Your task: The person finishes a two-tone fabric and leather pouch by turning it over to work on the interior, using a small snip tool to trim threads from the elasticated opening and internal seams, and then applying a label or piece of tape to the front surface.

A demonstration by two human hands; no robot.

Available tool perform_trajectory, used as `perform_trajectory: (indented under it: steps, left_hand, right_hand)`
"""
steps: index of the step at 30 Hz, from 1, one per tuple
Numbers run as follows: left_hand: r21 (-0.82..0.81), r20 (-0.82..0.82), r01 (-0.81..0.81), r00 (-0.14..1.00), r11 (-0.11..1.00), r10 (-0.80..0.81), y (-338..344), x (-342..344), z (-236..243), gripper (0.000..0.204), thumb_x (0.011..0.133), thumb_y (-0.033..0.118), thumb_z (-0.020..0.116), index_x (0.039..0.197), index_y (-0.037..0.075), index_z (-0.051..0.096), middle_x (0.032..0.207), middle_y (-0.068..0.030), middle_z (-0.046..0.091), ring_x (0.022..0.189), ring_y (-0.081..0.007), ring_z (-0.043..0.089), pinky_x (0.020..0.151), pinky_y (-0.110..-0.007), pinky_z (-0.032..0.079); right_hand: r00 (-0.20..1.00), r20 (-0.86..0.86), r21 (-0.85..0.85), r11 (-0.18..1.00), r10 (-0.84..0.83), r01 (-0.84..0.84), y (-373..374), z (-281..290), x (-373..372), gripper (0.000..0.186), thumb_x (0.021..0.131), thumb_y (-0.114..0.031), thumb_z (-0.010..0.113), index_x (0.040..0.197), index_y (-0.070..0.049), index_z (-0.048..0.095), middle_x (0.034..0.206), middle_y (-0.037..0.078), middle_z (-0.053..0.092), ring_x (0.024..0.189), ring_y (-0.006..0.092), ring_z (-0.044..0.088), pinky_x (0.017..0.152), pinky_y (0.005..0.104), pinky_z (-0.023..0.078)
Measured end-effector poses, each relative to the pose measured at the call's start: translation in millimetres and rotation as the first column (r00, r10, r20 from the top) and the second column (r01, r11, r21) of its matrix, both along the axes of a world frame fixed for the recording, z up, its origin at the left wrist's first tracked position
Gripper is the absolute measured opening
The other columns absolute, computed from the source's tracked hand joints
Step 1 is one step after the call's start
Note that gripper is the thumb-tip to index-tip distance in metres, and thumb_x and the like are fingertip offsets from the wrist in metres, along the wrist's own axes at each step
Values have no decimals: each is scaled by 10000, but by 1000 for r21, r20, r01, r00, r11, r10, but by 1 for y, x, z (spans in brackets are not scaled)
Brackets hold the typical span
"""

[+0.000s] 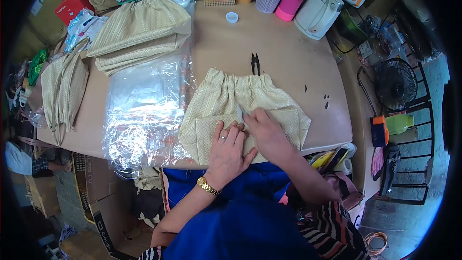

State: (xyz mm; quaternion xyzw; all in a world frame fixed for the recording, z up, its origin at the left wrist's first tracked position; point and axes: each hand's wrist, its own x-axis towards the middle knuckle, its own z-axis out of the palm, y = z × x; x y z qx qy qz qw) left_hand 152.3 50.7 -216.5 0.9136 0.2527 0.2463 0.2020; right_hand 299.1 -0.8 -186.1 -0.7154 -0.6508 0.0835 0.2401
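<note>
A cream woven-pattern bag [207, 130] with a gathered top lies flat near the table's front edge. My left hand [227, 151] rests on its lower middle, fingers stretched out and pressing the fabric. A ring and a gold watch show on that hand and wrist. Just right of it, my right hand [265, 132] is closed on a small pale pointed piece [240, 111], whose tip lies against the bag below the gathers. What kind of thing this piece is, I cannot tell. Black thread snips [255, 64] stick out from behind the bag's top edge.
Clear plastic sheets [144, 101] lie on the left, under a stack of similar bags [139, 29]. Another bag [65, 89] sits farther left. A white kettle [318, 13], a pink bottle [291, 1] and baskets line the back. A white cap [232, 17] lies before them.
</note>
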Motion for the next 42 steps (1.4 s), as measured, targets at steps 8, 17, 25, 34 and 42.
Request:
perform_trajectory:
  steps: [8, 17, 25, 34, 42]
  left_hand:
    - [15, 78, 16, 997, 1000, -17, -3, 5, 2, 411, 777, 328, 732, 1015, 28, 583, 1101, -149, 548, 1102, -322, 520, 1075, -532, 312]
    - [19, 55, 2, 999, 1000, -3, -3, 1, -3, 449, 769, 341, 730, 1027, 17, 559, 1093, -159, 540, 1078, -340, 519, 1072, -534, 317]
    - [-34, -9, -10, 1000, 999, 9, 2, -1, 2, 473, 754, 313, 735, 1052, -5, 552, 1145, -193, 546, 1096, -334, 520, 1089, -496, 311]
    - [-7, 33, 119, 992, 993, -119, 11, -10, 10, 485, 793, 351, 708, 1115, 30, 540, 1179, -147, 536, 1159, -319, 503, 1082, -525, 300]
    - [-29, 8, 75, 997, 997, -75, 11, -5, 6, 438, 809, 382, 674, 1099, 67, 585, 1203, -112, 543, 1163, -280, 520, 1089, -505, 291]
  right_hand:
    - [982, 156, 15, 994, 108, -112, 17, 1, 30, 137, 740, -12, 631, 857, -59, 683, 806, 68, 545, 749, 257, 568, 731, 393, 389]
    - [980, 193, 192, 981, -42, 4, -5, -14, 9, 76, 710, -50, 668, 762, -103, 654, 745, 32, 573, 765, 228, 578, 739, 377, 342]
    - [981, 181, 267, 964, -70, 19, -4, -22, -2, 76, 713, -36, 628, 771, -85, 626, 748, 45, 563, 754, 234, 575, 735, 379, 340]
    - [994, 33, 185, 978, -101, 93, 130, 33, 92, 136, 835, -85, 576, 930, -21, 648, 877, 233, 622, 835, 419, 597, 723, 462, 479]
    - [908, 343, 75, 970, -243, 231, 328, 0, 168, 230, 808, -216, 633, 991, -110, 722, 993, 148, 692, 978, 326, 656, 818, 436, 523]
